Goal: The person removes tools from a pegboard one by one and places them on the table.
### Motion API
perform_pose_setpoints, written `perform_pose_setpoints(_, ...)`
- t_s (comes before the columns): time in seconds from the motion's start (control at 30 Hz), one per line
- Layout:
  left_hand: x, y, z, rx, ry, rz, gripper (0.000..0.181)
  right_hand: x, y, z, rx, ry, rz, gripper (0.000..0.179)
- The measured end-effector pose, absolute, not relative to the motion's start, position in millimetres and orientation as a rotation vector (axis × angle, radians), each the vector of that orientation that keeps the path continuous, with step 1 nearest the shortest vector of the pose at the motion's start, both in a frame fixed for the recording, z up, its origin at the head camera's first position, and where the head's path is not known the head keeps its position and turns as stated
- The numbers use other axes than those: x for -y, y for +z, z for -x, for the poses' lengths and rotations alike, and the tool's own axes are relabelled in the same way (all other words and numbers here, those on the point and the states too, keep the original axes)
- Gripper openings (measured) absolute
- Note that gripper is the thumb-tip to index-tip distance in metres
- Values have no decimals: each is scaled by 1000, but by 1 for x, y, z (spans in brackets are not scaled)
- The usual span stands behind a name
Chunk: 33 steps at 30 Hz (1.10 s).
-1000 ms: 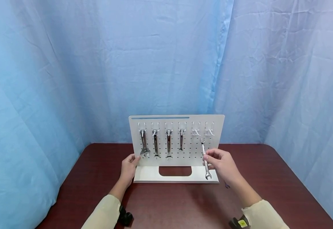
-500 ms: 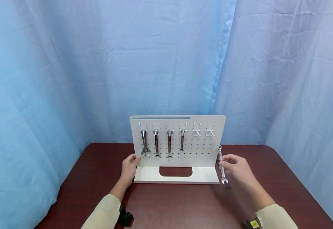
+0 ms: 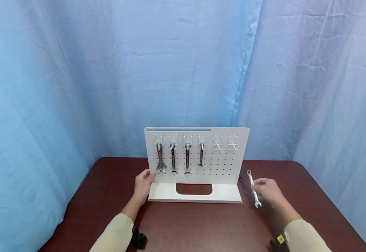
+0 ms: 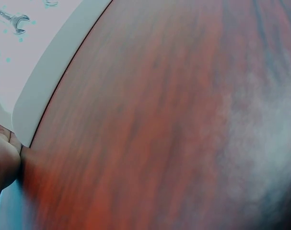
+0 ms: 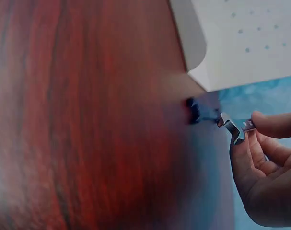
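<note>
My right hand [image 3: 268, 190] pinches a silver combination wrench [image 3: 255, 196] between thumb and fingers, to the right of the white pegboard [image 3: 220, 176]. The wrench's ring end points up and away, its open jaw towards me. Just left of it, a dark purple-blue wrench [image 3: 245, 189] lies on the table beside the board's base; the right wrist view shows it as a dark blur [image 5: 200, 112]. With the thumb in front and fingers behind, my left hand [image 3: 143, 183] grips the board's lower left edge. An adjustable wrench [image 3: 159, 154] and several silver wrenches [image 3: 187, 159] hang on hooks.
Two bare white hooks, one [image 3: 217, 146] beside the other [image 3: 232, 146], sit at the pegboard's right. Its base [image 3: 161, 192] rests on a dark red wooden table [image 3: 195, 224]. Blue curtains [image 3: 183, 70] enclose the back and sides.
My right hand has carried the silver combination wrench from in front of the board to the right and lower, uncovering the dark wrench. The left hand keeps its hold on the board.
</note>
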<state>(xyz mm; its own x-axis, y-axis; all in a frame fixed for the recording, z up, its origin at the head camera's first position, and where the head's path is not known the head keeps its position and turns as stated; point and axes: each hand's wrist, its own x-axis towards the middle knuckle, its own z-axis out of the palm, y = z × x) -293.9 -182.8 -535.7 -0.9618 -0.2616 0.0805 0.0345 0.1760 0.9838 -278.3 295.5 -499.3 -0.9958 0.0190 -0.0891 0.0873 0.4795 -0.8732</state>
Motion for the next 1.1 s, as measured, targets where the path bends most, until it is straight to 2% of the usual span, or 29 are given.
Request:
perform_pose_setpoints(0.33,184,-538,296,2214,-1864,-201,20,-303,-517,293,-2723,-1386,-183,17)
perform_pose_setpoints(0.67,184,-539,296,2217,-1868,-198,23,-298,-516,296,-2864,-1150,-169,12)
perform_pose_setpoints(1.1,183,-537,296,2213,-1873,-211,22,-294,-508,293,-2962,-851,-209,14)
